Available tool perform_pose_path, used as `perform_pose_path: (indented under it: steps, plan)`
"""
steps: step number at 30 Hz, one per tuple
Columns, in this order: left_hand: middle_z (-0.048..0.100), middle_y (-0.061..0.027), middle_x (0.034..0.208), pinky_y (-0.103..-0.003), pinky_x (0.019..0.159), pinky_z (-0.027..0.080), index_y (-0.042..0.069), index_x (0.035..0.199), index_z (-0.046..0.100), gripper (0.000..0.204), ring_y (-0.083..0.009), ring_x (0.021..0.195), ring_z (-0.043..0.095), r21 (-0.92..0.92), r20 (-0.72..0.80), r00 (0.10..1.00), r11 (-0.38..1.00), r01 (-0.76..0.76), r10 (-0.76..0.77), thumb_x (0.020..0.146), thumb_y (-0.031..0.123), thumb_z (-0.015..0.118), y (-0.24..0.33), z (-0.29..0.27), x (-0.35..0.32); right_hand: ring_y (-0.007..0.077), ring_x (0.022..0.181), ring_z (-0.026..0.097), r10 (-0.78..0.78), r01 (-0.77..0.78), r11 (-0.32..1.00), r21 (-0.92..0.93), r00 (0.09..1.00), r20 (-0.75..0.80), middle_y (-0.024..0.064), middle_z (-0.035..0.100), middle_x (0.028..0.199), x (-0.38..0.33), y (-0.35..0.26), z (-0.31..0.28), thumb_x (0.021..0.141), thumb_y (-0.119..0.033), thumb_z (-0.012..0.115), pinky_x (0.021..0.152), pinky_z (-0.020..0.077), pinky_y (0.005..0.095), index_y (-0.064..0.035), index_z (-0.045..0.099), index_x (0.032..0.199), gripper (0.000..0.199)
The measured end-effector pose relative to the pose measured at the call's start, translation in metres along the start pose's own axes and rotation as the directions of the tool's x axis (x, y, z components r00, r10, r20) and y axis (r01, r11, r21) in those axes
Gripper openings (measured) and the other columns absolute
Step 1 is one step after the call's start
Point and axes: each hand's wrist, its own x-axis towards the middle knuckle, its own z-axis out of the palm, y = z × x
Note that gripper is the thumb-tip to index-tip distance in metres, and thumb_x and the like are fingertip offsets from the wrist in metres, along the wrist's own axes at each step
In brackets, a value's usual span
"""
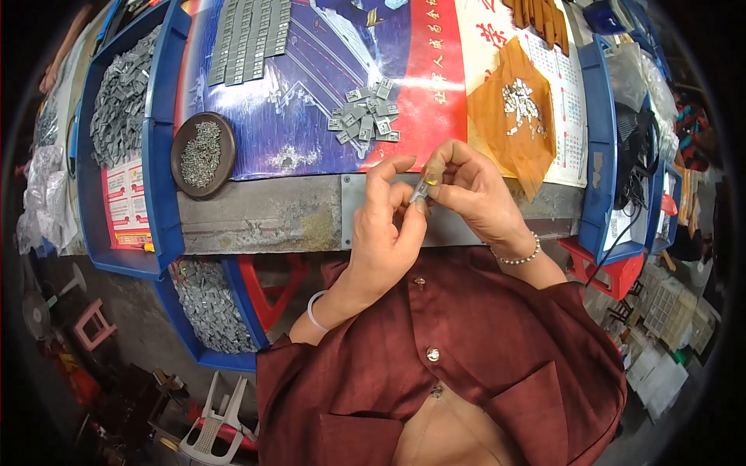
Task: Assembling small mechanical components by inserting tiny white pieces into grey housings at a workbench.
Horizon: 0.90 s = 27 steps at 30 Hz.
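Just over the table's front edge, my two hands meet around a small grey part (420, 191). My left hand (382, 233) pinches its lower end between thumb and fingers, with the index finger raised. My right hand (482, 198) closes thumb and forefinger at its upper end; a yellowish wrap or piece sits at those fingertips, too small to tell. Beyond the hands lies a loose pile of grey rectangular pieces (365, 115). Similar pieces stand in neat rows (250, 39) farther back. To the right, small silvery-white parts (522, 105) rest on brown paper (505, 159).
A round brown dish (179, 175) of tiny metal pieces (201, 153) stands on the left. Blue bins (165, 186) with grey parts flank that side, one lower (252, 311). Another blue bin (597, 163) with a black cable borders the right. Red stools (602, 268) are below.
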Motion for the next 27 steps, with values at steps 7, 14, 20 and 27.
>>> perform_pose_path:
  steps: [7,14,20,27]
  plan:
    - [0.047,-0.0029,0.064,-0.024,0.053,0.039,0.0,0.128,0.039,0.045,-0.0083,0.055,0.047,0.054,-0.001,0.999,0.998,-0.035,0.035,0.085,-0.005,0.052,-0.005,-0.002,-0.003,0.0087,0.075,0.055,0.005,-0.005,1.0,-0.009,1.0,-0.014,0.001,0.052,0.084,0.0,0.001,0.006,0.079,0.004,0.056,0.066,0.048,0.0248,-0.0032,0.05,0.09,0.015]
    - [0.052,-0.0019,0.072,-0.019,0.057,0.038,0.002,0.131,0.034,0.045,-0.0052,0.062,0.047,-0.27,0.09,0.971,0.932,0.24,-0.224,0.089,-0.005,0.049,0.006,-0.01,0.002,0.0086,0.079,0.056,0.027,-0.027,1.0,-0.012,1.0,0.001,0.0031,0.056,0.089,0.001,-0.001,0.006,0.081,0.002,0.058,0.068,0.0483,0.0249,-0.0022,0.052,0.096,0.016]
    - [0.055,-0.0026,0.078,-0.018,0.06,0.04,0.004,0.134,0.029,0.048,-0.0046,0.065,0.049,-0.284,0.154,0.948,0.907,0.312,-0.278,0.09,-0.004,0.048,0.011,-0.022,0.006,0.0155,0.086,0.058,-0.284,0.288,0.804,-0.521,0.955,0.089,0.0047,0.059,0.097,0.002,-0.02,-0.002,0.082,-0.001,0.061,0.076,0.0484,0.0299,-0.0019,0.056,0.103,0.022]
    - [0.057,-0.0027,0.079,-0.02,0.061,0.042,0.006,0.136,0.028,0.05,-0.0066,0.068,0.053,-0.265,0.187,0.94,0.906,0.329,-0.287,0.091,-0.003,0.048,0.018,-0.033,0.005,0.0304,0.088,0.057,-0.175,0.611,0.266,-0.745,0.791,0.586,0.0097,0.056,0.091,0.009,-0.054,0.017,0.075,-0.004,0.064,0.078,0.0464,0.0392,-0.0054,0.057,0.101,0.027]
